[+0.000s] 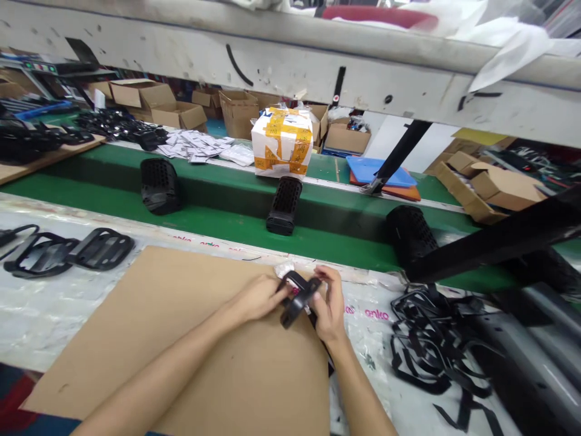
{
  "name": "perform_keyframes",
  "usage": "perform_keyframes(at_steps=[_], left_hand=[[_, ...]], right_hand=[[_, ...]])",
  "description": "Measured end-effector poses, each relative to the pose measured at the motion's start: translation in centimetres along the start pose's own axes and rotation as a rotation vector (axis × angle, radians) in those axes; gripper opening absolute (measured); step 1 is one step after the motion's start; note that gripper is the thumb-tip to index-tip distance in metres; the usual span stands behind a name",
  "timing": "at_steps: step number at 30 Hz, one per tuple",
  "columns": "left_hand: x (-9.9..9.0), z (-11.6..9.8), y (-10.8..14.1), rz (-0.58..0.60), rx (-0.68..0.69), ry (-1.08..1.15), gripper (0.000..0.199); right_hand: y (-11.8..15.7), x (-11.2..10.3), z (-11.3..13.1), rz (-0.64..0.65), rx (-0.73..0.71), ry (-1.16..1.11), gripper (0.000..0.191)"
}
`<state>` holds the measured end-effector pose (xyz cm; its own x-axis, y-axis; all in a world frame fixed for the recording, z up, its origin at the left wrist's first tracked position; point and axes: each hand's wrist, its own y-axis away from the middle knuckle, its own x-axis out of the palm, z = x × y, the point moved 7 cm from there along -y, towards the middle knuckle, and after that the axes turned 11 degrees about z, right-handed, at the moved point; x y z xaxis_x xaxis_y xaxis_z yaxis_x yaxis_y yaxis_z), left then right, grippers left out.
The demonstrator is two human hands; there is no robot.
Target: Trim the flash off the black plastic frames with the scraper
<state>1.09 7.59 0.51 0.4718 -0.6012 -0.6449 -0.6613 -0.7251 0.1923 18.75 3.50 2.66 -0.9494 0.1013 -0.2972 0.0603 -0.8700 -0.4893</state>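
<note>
Over the right part of a brown cardboard sheet (195, 315), both my hands hold one black part (297, 303) with a curved end. My left hand (263, 297) has its fingers closed on the part's left side. The fingers of my right hand (329, 303) pinch its right side near the top. A long dark piece runs down beneath my right wrist, partly hidden by it. Just beyond the part lies a small clear plastic bit (284, 268).
Black frames (102, 248) lie at the left, and tangled black frames (431, 345) at the right. Behind, a green conveyor (218, 218) carries black perforated parts (285, 206). A black slanting post (494, 236) stands right. A white taped box (282, 142) sits beyond.
</note>
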Motion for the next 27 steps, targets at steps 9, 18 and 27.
perform_keyframes(at_steps=[9, 18, 27], left_hand=[[-4.1, 6.1, 1.5, -0.580, -0.091, -0.172, 0.037], [-2.7, 5.9, 1.1, -0.533, -0.034, -0.338, 0.039], [-1.9, 4.8, 0.7, -0.460, -0.038, -0.404, 0.048]], right_hand=[[2.5, 0.2, -1.0, 0.696, 0.563, 0.512, 0.027], [7.7, -3.6, -3.6, 0.411, 0.892, -0.158, 0.027], [15.3, -0.9, -1.4, 0.177, 1.120, -1.068, 0.062]])
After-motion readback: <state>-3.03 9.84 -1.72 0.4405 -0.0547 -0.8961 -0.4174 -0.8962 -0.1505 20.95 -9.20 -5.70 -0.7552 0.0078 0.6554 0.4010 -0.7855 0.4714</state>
